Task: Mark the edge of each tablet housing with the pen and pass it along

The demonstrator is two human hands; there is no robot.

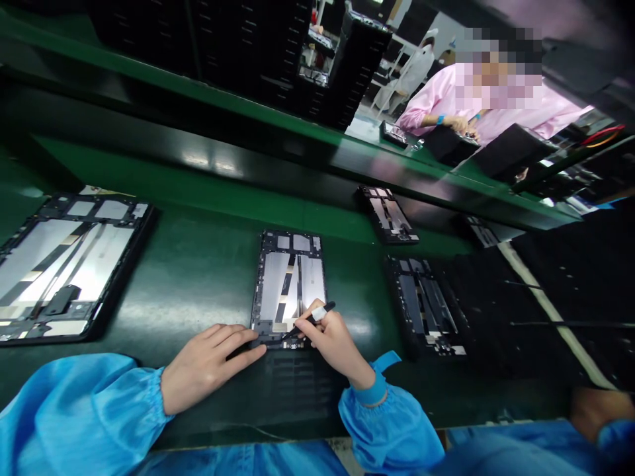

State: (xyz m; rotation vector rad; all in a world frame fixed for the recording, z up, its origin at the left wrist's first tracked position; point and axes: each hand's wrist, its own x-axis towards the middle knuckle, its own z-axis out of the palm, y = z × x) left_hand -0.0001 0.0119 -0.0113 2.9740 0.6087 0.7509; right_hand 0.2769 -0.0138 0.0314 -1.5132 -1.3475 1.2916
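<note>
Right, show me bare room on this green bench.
Glossy green bench: widest bare patch between the leftmost silver-black tablet and the middle tablet; a narrower one between that and the dark-grey tablet. Crowded around the left hand and right hand.

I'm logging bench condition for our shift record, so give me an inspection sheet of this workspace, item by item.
Surface: green bench, glossy, with light reflections.
Work items: opened tablet before the person; others at left and right.
Clutter: dark material at far right, too dim to identify.
Hands: left hand has fingertips at the tablet's near-left corner; right hand holds a slim black tool, tip at its near edge.
Cables: flat cables inside the tablet; red wire upper right.
Surroundings: co-worker in pink opposite; neighbour's blurred hand lower right.
</note>
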